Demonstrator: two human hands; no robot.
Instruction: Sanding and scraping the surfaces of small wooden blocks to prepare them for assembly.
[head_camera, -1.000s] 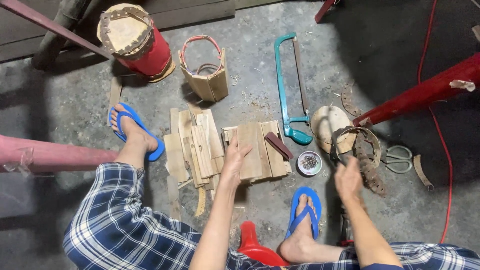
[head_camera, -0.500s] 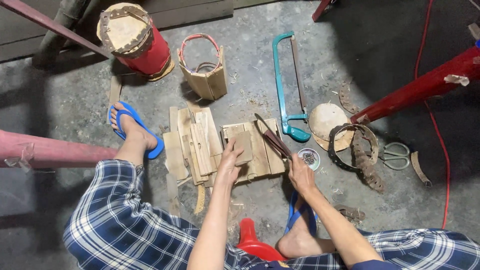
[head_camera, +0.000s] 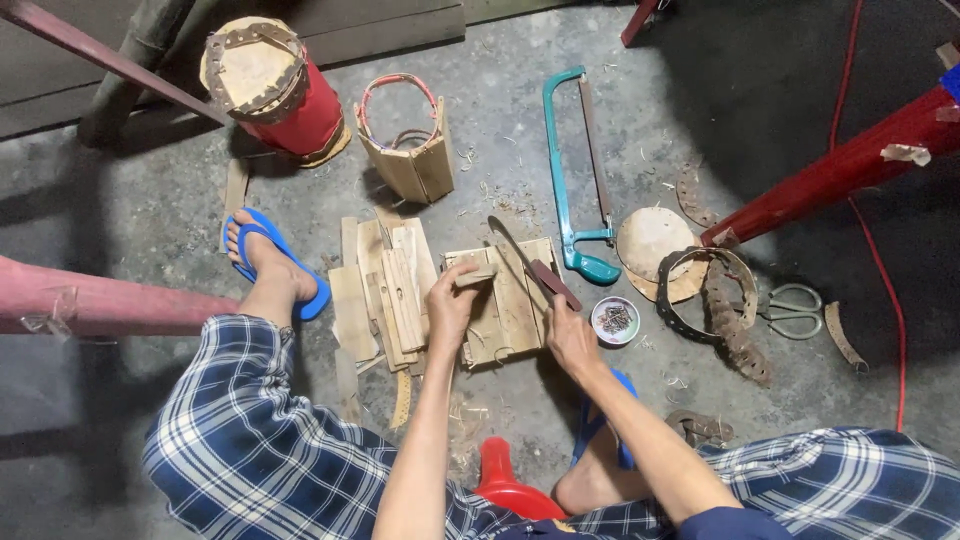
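Rough grey concrete floor (head_camera: 150, 200), littered with shavings, carries everything we see here; we sit low over it on a red stool (head_camera: 505, 480). Our left hand (head_camera: 452, 300) is closed around a small wooden slat (head_camera: 470, 272), pressing it onto the wooden slab (head_camera: 505, 310) that lies directly beneath both hands. Our right hand (head_camera: 570, 335) is closed on the dark handle of a knife (head_camera: 530, 270), whose blade slants up and away to the left across the slab, its edge just beside the slat. We judge the step in hand to be trimming or splitting the slat against the slab. The next move, as we read it, calls for a firm hold on the slat with the left fingers kept clear of the blade's path, and a controlled push of the edge. Just left of the left hand lies a pile of cut slats (head_camera: 385, 290). Just right of the right hand sits a small round tin of nails (head_camera: 614, 320); beyond it lie a teal hacksaw (head_camera: 570, 170), a round wooden disc (head_camera: 650, 245), and scissors (head_camera: 795, 312). Farther ahead stand a half-built slat basket (head_camera: 410, 150) and a red drum (head_camera: 275, 90).
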